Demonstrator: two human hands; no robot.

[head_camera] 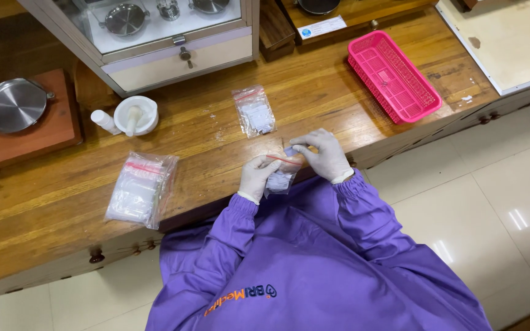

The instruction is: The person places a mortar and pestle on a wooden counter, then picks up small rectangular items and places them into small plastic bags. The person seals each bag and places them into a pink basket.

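Note:
Both of my hands wear white gloves and meet at the front edge of the wooden bench (44, 202). My left hand (256, 176) pinches the left side of a small clear zip bag (280, 176) with a red seal strip. My right hand (325, 154) grips the bag's top right corner, where a small blue-white piece shows between the fingers. The bag hangs over the bench edge above my purple gown.
A second small zip bag (254, 111) lies farther back. A stack of clear zip bags (139, 190) lies at the left. A white mortar with pestle (135, 116), a pink plastic basket (394, 76), a glass-cased balance (161, 30) and a steel pan on a wooden base (15, 105) stand behind.

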